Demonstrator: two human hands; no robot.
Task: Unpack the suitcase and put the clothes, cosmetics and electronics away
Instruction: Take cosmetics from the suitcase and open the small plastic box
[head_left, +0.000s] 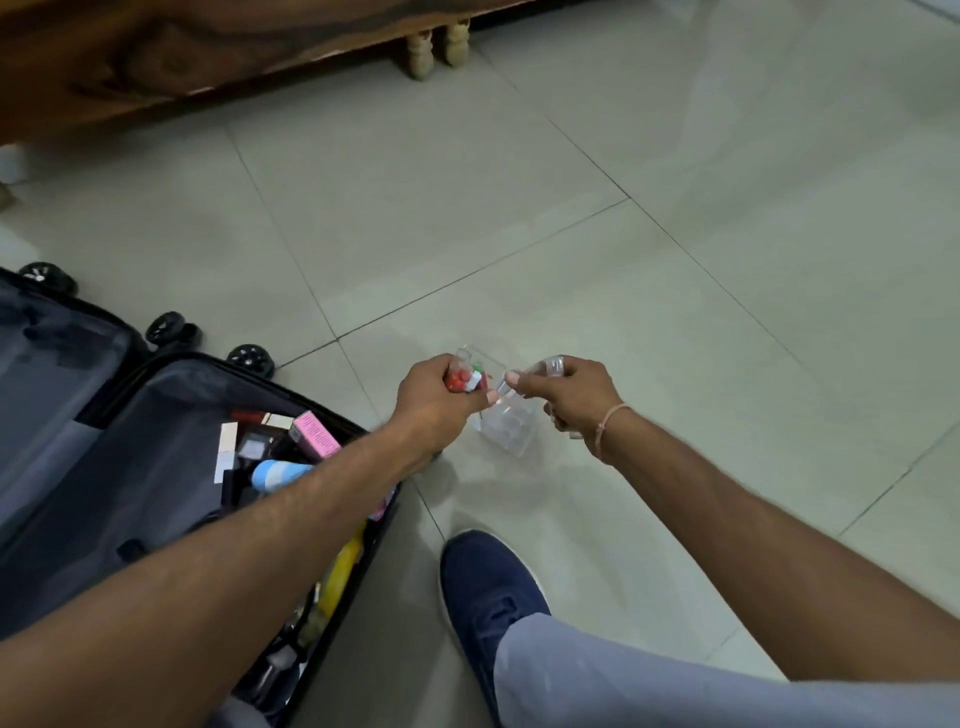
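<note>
An open black suitcase (104, 415) lies on the floor at the lower left. Its near half holds several cosmetics: a pink box (314, 435), a pale blue bottle (278, 474), a yellow tube (340, 577) and small dark cases. To the right of the suitcase, my left hand (434, 402) grips a small red item (460, 379) with a white and green part. My right hand (569, 397) pinches the edge of a clear plastic case (506, 426) that hangs between both hands above the tiles.
A wooden bed frame (182, 57) with turned legs (421, 52) runs along the top. Pale floor tiles (675, 234) spread to the right. My blue shoe (488, 587) and grey trouser leg stand below the hands. Suitcase wheels (252, 358) point toward the bed.
</note>
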